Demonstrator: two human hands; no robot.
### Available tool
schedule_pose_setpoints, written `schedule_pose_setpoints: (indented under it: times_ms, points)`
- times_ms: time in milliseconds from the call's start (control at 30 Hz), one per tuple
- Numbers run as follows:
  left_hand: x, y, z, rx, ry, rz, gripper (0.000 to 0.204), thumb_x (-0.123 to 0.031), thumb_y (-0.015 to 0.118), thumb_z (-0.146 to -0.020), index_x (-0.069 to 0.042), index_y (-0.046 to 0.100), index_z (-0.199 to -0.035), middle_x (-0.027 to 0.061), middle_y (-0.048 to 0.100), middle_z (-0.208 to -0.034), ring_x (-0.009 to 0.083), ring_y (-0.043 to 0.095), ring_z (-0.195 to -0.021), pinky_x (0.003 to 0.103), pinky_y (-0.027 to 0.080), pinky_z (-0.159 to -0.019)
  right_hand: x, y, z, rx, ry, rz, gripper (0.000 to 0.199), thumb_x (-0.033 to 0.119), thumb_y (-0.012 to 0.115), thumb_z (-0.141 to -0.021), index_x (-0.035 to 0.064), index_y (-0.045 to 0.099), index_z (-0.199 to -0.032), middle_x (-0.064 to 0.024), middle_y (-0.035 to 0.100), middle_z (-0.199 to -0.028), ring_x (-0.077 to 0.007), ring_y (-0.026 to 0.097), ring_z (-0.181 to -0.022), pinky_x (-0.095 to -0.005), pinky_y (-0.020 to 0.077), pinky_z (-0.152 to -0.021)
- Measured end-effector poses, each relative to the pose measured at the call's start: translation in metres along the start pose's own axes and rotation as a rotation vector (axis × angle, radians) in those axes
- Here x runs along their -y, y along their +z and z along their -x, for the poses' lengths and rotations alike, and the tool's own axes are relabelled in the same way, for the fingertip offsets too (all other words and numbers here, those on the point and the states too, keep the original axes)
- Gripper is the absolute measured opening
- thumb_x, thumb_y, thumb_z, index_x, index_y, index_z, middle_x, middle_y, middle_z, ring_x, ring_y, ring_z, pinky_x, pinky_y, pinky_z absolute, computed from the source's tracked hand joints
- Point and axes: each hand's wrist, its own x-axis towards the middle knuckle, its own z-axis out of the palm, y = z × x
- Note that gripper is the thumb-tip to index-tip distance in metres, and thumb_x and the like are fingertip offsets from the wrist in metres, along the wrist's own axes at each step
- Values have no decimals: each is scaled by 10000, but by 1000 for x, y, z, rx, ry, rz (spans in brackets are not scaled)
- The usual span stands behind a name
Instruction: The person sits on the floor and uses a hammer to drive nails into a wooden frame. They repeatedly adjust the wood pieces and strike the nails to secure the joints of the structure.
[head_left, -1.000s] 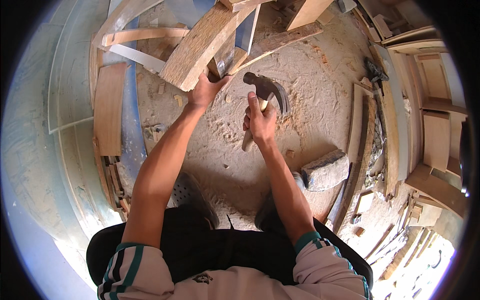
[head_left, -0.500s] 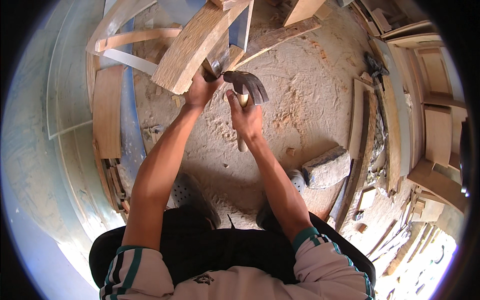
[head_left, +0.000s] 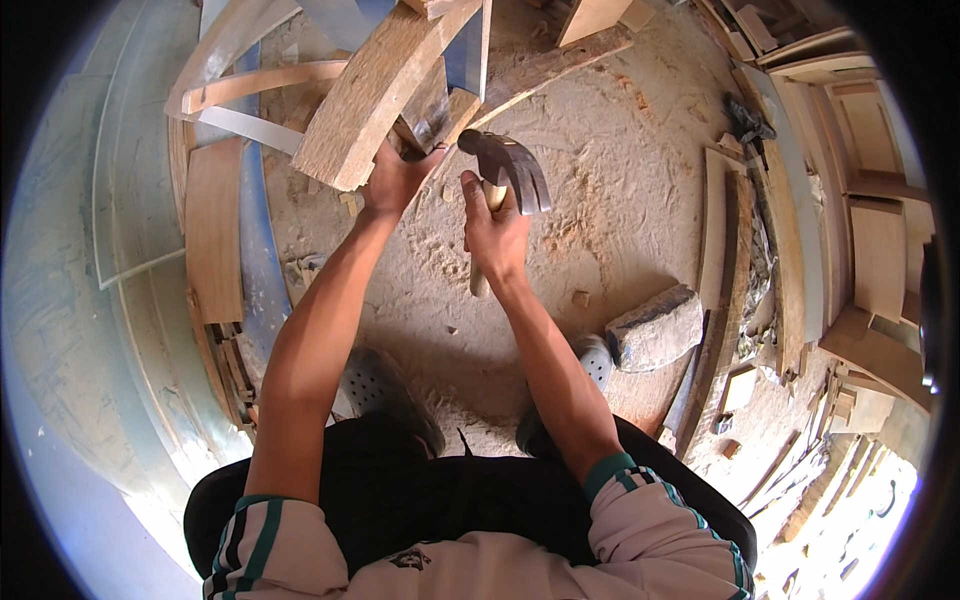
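Wood stock: a curved plank lies across other timber at the top of the view, above a floor thick with sawdust.
Left hand: the left hand is clenched against the plank's lower end and a darker wood piece beside it, steadying them.
Right hand: the right hand is wrapped tight around the wooden handle of a claw hammer.
Hammer position: the dark steel head is just right of the left hand, close to the plank end; contact cannot be confirmed.
Fastener: no nail is discernible at this size.
Progress: judged mid-work; the pieces are positioned and held, the hammer is in striking range, and the joint looks unfinished.
Surroundings: a grey stone block lies on the floor to the right, and flat boards are stacked to the left.
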Motion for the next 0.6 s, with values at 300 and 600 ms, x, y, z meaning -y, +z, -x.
schedule_pose_setpoints:
  times_ms: [300,600]
  points:
    - [-4,-21,-11,92,73,240,796,-340,837,-757,71,404,-1283,206,648,-1135,270,656,-1008,384,499,-913,0,-7,-1,21,14,38,303,322,646,-964,31,592,-1026,18,493,-593,-82,471,-444,-275,384,-395]
    - [-4,-9,-7,45,-234,167,425,-326,823,-785,40,687,-953,105,709,-862,198,660,-772,341,511,-727,-9,-4,4,-19,42,-45,283,306,649,-965,29,593,-975,23,489,-593,-74,451,-439,-280,373,-395]
